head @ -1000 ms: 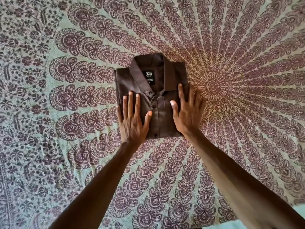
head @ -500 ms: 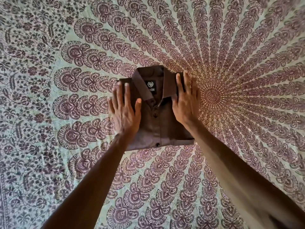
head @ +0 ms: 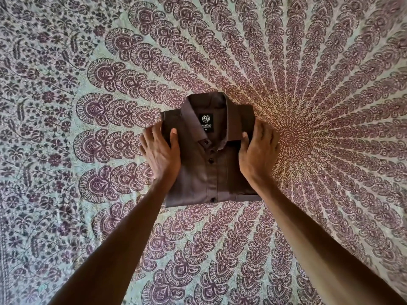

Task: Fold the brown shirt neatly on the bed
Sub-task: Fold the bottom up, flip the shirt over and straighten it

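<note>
Item location: The brown shirt [head: 220,172] lies folded into a compact rectangle on the bed cover [head: 330,95]. It sits about mid-view, just left of the round medallion [head: 288,137] at the centre of the printed pattern.
Shirt edges: The left and right sides are straight folded edges. The near end is a straight fold running across. The far end finishes in the collar [head: 207,104], which stands out beyond the shoulder line. A lower layer shows slightly offset at the near right corner.
Open room: Patterned cover shows on all four sides of the shirt, with the widest stretches on the far side and to the right. On the near side, the left forearm [head: 123,238] and right forearm [head: 308,234] cross the cover up to the shirt.
Long axis: Runs near to far, roughly in line with the person's view.
Pointing: Collar end far, folded end near, front face up. The button placket [head: 211,160] runs down the middle. The black label [head: 207,123] inside the collar reads upright to the person.
Left hand: The left hand [head: 160,155] grips the shirt's left edge in the upper half. The left thumb [head: 174,134] lies on top and the fingers curl over the side, tips hidden.
Right hand: The right hand [head: 257,155] grips the right edge at the same height. The right thumb [head: 245,138] lies on top and the fingers curl down the side.
Contact: Both hands touch the far half only; the near half lies bare.
</note>
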